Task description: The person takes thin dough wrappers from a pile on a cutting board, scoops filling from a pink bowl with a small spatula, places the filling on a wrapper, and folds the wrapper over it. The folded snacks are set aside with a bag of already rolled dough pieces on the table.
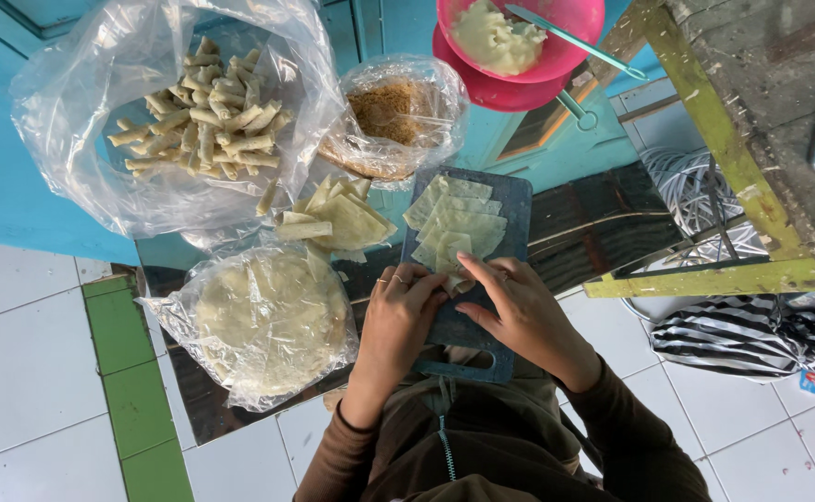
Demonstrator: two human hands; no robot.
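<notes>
A dark blue cutting board (514, 206) lies in front of me with several pale triangular dough wrappers (459, 218) spread on it. My left hand (398, 311) and my right hand (519, 311) meet at the near end of the wrappers, fingers pinched together on a small folded wrapper piece (454, 282). Rings show on the left hand's fingers. What is inside the fold is hidden by my fingers.
A clear plastic bag of rolled pastry sticks (203, 116) lies at the far left. A loose pile of wrappers (338, 221), a bag of round dough sheets (268, 321), a bag of brown filling (391, 113) and a pink bowl of pale paste (519, 37) with a spoon surround the board. A green wooden frame (714, 130) stands right.
</notes>
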